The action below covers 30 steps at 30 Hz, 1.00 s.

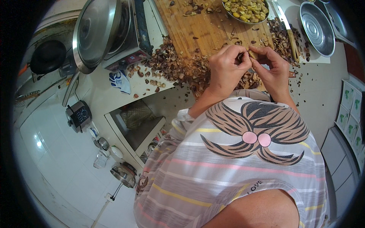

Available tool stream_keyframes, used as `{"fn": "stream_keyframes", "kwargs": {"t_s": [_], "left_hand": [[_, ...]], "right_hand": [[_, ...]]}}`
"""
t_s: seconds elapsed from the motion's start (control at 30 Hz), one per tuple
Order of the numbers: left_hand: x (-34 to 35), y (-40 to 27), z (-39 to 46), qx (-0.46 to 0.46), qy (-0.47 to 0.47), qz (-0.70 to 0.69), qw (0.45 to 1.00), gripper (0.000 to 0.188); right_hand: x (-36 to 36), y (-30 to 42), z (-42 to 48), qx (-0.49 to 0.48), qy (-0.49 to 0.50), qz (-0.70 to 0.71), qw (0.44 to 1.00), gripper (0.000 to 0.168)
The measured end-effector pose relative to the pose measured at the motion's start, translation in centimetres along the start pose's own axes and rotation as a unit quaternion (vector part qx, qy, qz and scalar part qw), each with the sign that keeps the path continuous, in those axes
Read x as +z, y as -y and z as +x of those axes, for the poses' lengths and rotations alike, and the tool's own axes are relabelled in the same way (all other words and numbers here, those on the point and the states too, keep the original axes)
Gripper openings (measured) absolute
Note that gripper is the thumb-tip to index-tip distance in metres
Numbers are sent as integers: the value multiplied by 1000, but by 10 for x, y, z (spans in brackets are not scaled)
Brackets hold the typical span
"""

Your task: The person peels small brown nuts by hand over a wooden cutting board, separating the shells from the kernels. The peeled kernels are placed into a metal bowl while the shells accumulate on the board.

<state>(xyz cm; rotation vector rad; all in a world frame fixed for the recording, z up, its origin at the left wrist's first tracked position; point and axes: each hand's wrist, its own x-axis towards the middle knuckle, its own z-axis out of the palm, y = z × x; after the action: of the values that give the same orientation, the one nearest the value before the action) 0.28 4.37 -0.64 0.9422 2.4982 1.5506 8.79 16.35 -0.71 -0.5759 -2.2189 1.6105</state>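
Note:
Both my hands meet above the near edge of a wooden board (211,31). My left hand (229,64) has its fingers curled on a dark brown piece of nutshell (240,57). Against it, my right hand (271,62) pinches a yellowish peeled nut, likely a chestnut (252,54), between thumb and fingertips. Brown shells (196,68) lie heaped under and left of my hands. Beyond them, at the board's far side, stands a metal bowl (247,22) full of yellow nut pieces. A blade partly shows behind my right hand, with its brown handle (292,74) to the right.
A long knife with a light handle (293,45) lies on shells at right, beside an empty metal basin (317,30). At left are a lidded pan (97,32) on a portable stove (125,59) and a blue-white glove (119,81). Shell bits litter the floor (310,82).

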Motion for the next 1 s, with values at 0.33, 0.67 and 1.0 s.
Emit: {"fn": "stream_keyframes", "kwargs": {"t_s": [0.33, 0.67, 1.0], "left_hand": [[-3, 7, 5, -268, 16, -372, 889, 8], [-41, 33, -22, 28, 240, 54, 969, 12], [-26, -4, -7, -145, 54, -109, 982, 13]], "right_hand": [[-2, -2, 2, 193, 40, 349, 916, 31], [-14, -24, 2, 283, 98, 591, 749, 38], [2, 9, 1, 171, 60, 288, 940, 36]]}}
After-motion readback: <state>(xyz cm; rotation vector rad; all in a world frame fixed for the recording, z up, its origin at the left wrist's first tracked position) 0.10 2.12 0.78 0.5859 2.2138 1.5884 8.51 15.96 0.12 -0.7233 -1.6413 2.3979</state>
